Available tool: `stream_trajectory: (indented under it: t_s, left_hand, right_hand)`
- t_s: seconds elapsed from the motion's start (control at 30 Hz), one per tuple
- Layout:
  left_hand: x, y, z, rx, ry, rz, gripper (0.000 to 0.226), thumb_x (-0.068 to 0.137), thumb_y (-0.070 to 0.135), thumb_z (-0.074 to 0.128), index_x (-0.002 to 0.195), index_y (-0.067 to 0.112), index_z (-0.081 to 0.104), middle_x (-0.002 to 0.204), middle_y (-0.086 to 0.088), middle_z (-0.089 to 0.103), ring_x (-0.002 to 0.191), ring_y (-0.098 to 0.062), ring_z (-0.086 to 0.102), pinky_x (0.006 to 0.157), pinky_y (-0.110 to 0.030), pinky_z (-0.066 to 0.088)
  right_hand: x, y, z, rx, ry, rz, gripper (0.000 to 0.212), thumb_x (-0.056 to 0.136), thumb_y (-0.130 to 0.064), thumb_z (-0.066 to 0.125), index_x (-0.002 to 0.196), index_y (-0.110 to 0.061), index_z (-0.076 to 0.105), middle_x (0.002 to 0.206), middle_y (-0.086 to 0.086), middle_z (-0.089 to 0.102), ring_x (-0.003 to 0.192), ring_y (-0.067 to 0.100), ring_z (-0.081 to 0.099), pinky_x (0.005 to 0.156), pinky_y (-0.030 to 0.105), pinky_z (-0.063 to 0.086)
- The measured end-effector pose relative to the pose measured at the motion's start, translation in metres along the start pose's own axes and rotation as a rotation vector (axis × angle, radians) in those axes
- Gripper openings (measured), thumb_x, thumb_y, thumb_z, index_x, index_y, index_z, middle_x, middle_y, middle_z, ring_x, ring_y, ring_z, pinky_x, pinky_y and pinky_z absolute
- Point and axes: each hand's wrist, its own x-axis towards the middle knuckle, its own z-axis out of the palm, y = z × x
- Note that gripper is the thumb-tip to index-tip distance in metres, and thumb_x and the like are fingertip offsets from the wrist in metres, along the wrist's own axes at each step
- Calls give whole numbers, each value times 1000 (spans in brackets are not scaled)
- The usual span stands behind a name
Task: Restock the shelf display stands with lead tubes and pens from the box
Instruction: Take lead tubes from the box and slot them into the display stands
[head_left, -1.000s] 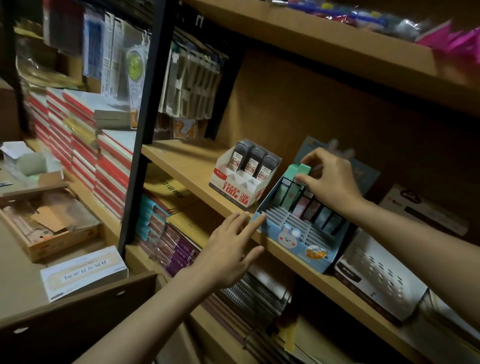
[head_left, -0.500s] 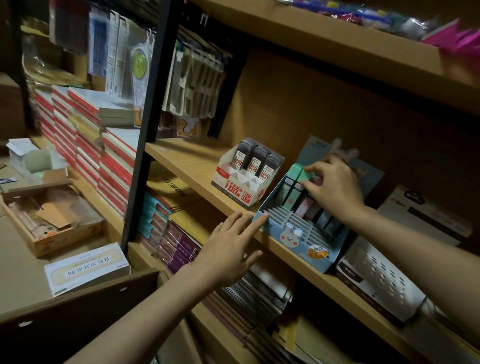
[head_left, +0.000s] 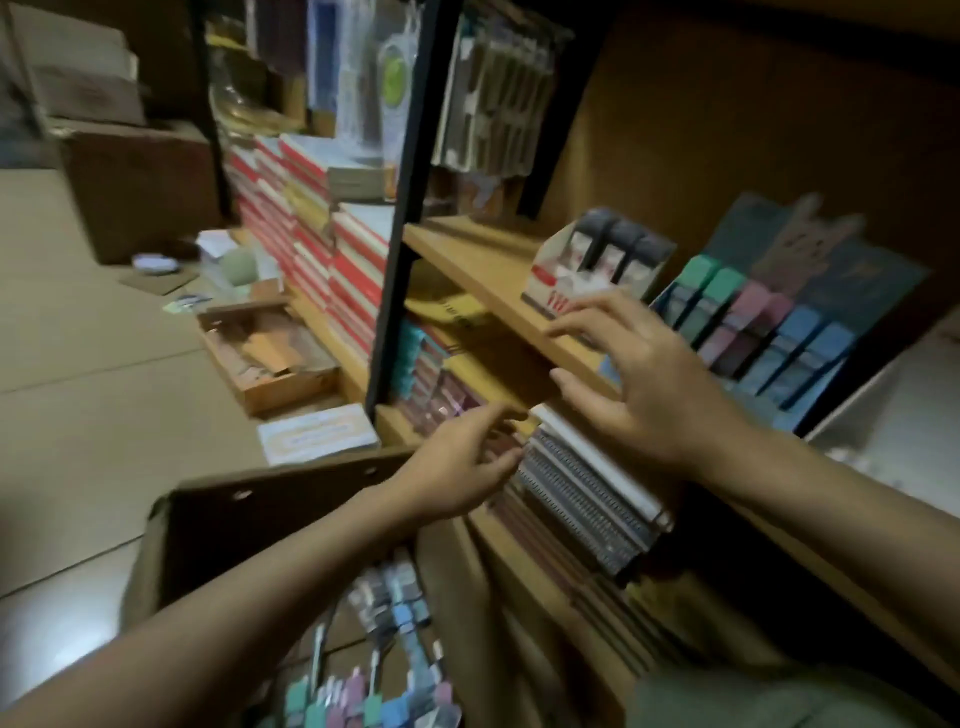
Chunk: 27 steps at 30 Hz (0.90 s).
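A blue display stand sits on the wooden shelf, holding green, pink and blue lead tubes in a row. To its left stands a white-and-red stand with dark tubes. My right hand hovers with spread fingers in front of the shelf edge, holding nothing. My left hand is lower, fingers loosely extended, empty. Below, a brown cardboard box holds several coloured lead tubes and pens. The picture is blurred.
Stacks of red-and-white books fill the shelves at left. Spiral notebooks lie on the lower shelf. A shallow cardboard tray and a white packet lie on the floor. A black upright post divides the shelving.
My right hand has let go of the tubes in the blue stand and drawn back down to the shelf edge. My left hand dropped lower. The view tilted down, showing the box.
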Motion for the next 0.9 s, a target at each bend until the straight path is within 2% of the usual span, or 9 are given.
stream_trajectory:
  t_s: [0.07, 0.13, 0.2, 0.3, 0.4, 0.47, 0.57, 0.73, 0.9]
  left_hand:
    - [-35, -30, -5, -96, 0, -256, 29, 91, 18, 64, 119, 16, 58, 112, -2, 67, 104, -15, 64, 96, -34, 49]
    - [-74, -68, -2, -73, 40, -506, 23, 89, 15, 67, 111, 15, 62, 111, -6, 69, 107, -20, 64, 94, -33, 50]
    - [-119, -102, 15, -120, 132, -757, 16, 88, 12, 66, 103, 17, 62, 105, -8, 68, 100, -25, 65, 88, -36, 53]
    - [-173, -136, 58, -286, 276, -1026, 19, 90, 7, 63, 109, 6, 61, 101, -12, 65, 82, -25, 62, 72, -37, 51]
    - [-211, -155, 95, -326, 286, -1205, 28, 88, 9, 67, 116, 7, 61, 106, -12, 66, 94, -28, 66, 81, -37, 53]
    - [-227, -163, 109, -303, 256, -1288, 37, 85, 13, 71, 120, 13, 60, 110, -6, 65, 100, -23, 64, 86, -35, 55]
    - [-240, -172, 117, -269, 288, -1351, 48, 83, 14, 74, 127, 16, 54, 120, -4, 63, 105, -19, 63, 85, -31, 56]
    - [-240, -188, 130, -133, 260, -1269, 50, 85, 10, 69, 130, 20, 50, 132, -1, 56, 123, -18, 55, 98, -34, 51]
    - [-236, -197, 142, 3, 297, -1276, 48, 85, 10, 69, 127, 22, 49, 130, 1, 54, 123, -18, 52, 102, -35, 48]
  right_hand:
    - [-9, -28, 42, 110, -152, -60, 35, 88, -34, 61, 120, -18, 60, 117, -1, 55, 108, 11, 53, 90, 21, 44]
    - [-22, -49, 91, 179, -349, -28, 35, 88, -34, 63, 120, -20, 60, 118, 0, 56, 111, 16, 55, 93, 30, 47]
    - [-42, -65, 145, 211, -592, 46, 40, 89, -33, 63, 126, -22, 56, 126, 2, 53, 119, 20, 51, 100, 36, 44]
    - [-82, -82, 217, 289, -881, 196, 51, 91, -29, 63, 138, -20, 46, 135, 5, 47, 120, 21, 50, 100, 34, 45]
    - [-119, -94, 268, 393, -984, 297, 54, 90, -24, 67, 139, -16, 47, 138, 7, 48, 120, 21, 51, 100, 31, 44]
    - [-133, -97, 292, 410, -1018, 348, 61, 88, -26, 71, 141, -15, 45, 141, 8, 47, 125, 24, 49, 103, 35, 44]
    - [-146, -96, 320, 408, -1037, 419, 67, 85, -30, 76, 142, -15, 45, 141, 9, 48, 127, 26, 49, 105, 37, 44]
    - [-162, -99, 358, 412, -1026, 455, 71, 83, -40, 75, 142, -17, 42, 143, 7, 45, 129, 25, 46, 105, 40, 42]
    - [-176, -113, 379, 347, -1079, 390, 82, 82, -44, 73, 147, -20, 30, 148, 6, 36, 137, 28, 34, 108, 40, 38]
